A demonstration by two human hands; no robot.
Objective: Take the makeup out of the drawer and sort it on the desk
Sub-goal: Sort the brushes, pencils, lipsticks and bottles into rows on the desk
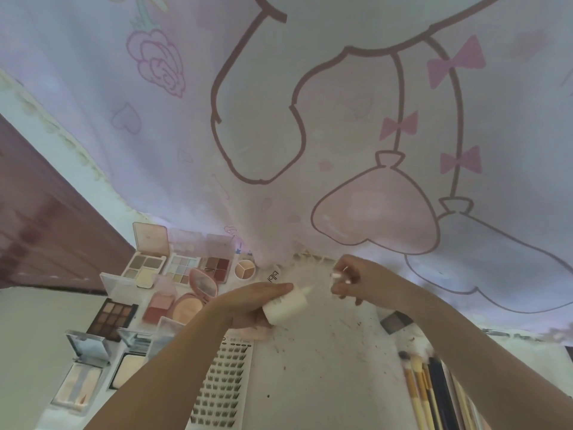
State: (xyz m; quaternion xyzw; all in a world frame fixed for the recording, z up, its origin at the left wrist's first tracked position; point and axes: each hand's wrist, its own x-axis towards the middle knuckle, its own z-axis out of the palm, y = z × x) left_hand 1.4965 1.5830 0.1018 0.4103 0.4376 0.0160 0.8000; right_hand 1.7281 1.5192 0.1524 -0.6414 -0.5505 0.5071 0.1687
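Both forearms reach in from the bottom edge and meet over the desk [325,383]. Left of the left arm lies a lash tray [221,386], and beyond it the palettes [173,274] sit open in rows, shades showing, probably so that like stays with like. Right of the right arm, brushes [424,389] lie side by side in their own group.

Past the lash tray, the left hand [251,305] wraps round a cream bottle [286,307], tilted with its thin nozzle pointing towards the right hand [350,279]. That hand is held just apart from the nozzle, fingers bent and pinching something small and pale; blur hides it, though it may be the bottle's cap [336,276]. Holding body and cap in separate hands suggests she is checking or closing the bottle before it joins a group.

No drawer is in view. A small grey square [395,321] lies alone on the desk, right of the bottle.
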